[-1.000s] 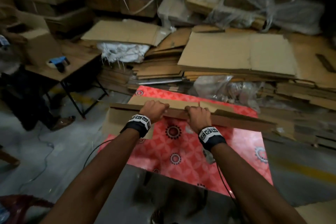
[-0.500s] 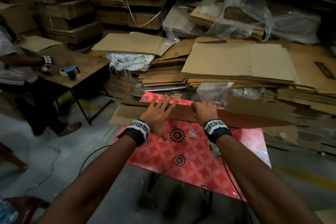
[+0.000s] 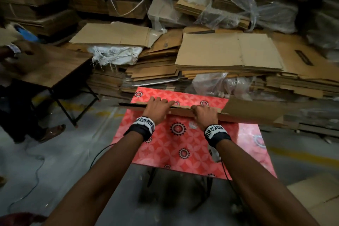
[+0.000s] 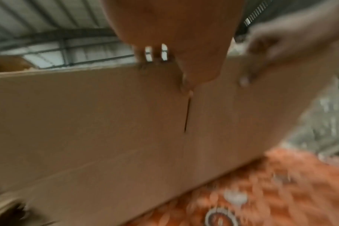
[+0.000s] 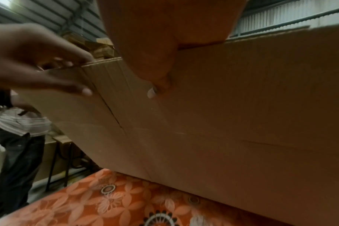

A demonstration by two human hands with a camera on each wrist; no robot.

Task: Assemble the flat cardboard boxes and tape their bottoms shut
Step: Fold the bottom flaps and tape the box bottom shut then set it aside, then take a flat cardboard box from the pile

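The left hand (image 3: 156,109) is pinching the top edge of the box (image 3: 253,112), and the right hand (image 3: 205,115) is curling over it. The box is standing on edge towards the far edge of the table (image 3: 183,145). I judge both hands should be drawing its layers apart evenly, base planted.

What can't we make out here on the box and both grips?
- Flat cardboard box far face: edge-on in head view; wrist views show only the near face.
- Right hand fingers past the top edge: hidden by the box.
- Left hand grip detail: left wrist view is motion-blurred.
- Second person: cut off by frame edges in head and right wrist views.
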